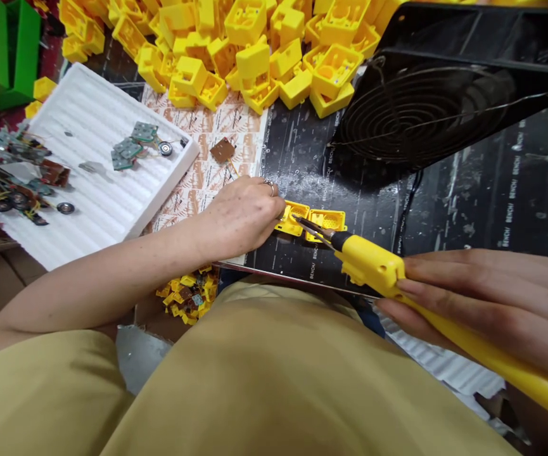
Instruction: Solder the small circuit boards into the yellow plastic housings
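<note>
Workspace is pretty crammed: glossy black tabletop (373,199) with "BENCH" lettering, a patterned sheet (178,209) to the left, and a white foam slab (88,107) past that with circuit boards (131,145) on it. Big heap of yellow housings (254,57) at the back, black fan (445,114) back right, green bin (17,57) far left.

The yellow-handled tool (371,259) is in the right hand (487,291), fingers wrapped round the handle. Its long axis runs diagonally, handle end near right, dark metal tip pointing far left, over the left half of an open yellow case (328,220). That case sits near the front edge, hollow sides up, two halves side by side. Left hand (242,212) looks like it's pinching the case's left end, though the knuckles hide the fingertips.
</note>
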### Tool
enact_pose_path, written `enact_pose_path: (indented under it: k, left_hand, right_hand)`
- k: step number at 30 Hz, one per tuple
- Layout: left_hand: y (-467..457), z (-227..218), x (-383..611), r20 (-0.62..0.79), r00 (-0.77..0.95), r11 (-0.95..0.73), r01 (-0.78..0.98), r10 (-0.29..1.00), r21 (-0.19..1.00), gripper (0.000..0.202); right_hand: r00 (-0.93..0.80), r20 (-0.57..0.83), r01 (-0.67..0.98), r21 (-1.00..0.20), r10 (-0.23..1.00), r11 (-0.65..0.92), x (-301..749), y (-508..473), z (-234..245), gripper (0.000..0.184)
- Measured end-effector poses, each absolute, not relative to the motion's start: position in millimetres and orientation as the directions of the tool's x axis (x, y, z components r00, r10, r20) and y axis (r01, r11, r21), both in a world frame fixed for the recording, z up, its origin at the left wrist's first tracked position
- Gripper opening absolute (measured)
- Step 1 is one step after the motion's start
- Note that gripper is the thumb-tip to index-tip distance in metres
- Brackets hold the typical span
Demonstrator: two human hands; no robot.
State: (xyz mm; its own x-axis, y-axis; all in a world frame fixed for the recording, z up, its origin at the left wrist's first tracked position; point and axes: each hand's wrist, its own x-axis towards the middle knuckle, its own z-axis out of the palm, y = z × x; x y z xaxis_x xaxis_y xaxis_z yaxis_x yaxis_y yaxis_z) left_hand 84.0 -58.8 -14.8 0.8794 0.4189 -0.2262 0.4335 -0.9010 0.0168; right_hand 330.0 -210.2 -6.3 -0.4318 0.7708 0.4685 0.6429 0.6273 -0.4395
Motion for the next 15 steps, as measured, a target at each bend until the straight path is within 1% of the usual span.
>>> enact_pose_path:
  k: [1, 4, 7, 9, 11, 13, 15]
  left_hand:
    - [-59, -14, 84, -0.232, 0.877, -0.900, 0.437, 0.422, 0.015, 0.027]
    - [-59, -12, 83, -0.233, 0.868, -0.892, 0.453, 0.438, 0.009, 0.028]
    - [-60, -14, 75, -0.158, 0.863, -0.869, 0.492, 0.480, 0.046, 0.023]
    - [-60, -18, 66, -0.095, 0.847, -0.836, 0.531, 0.523, 0.135, 0.020]
    - [-60, -23, 58, -0.044, 0.825, -0.794, 0.556, 0.563, 0.247, 0.019]
    - [-59, -27, 54, -0.001, 0.804, -0.761, 0.563, 0.594, 0.324, 0.020]
    - [-58, -29, 54, 0.022, 0.785, -0.739, 0.572, 0.619, 0.355, 0.019]
  right_hand:
    - [-0.443, 0.471, 0.640, -0.430, 0.763, 0.637, 333, -211, -7, 0.019]
    - [-0.381, 0.470, 0.657, -0.469, 0.797, 0.590, 335, -216, -13, 0.029]
    - [-0.315, 0.471, 0.672, -0.502, 0.824, 0.544, 332, -221, -19, 0.040]
    - [-0.239, 0.453, 0.676, -0.557, 0.859, 0.482, 329, -223, -23, 0.052]
    - [-0.149, 0.447, 0.704, -0.578, 0.882, 0.412, 327, -225, -27, 0.060]
    - [-0.102, 0.458, 0.748, -0.550, 0.883, 0.372, 327, -225, -31, 0.060]
    - [-0.121, 0.464, 0.761, -0.524, 0.878, 0.382, 328, -225, -35, 0.059]
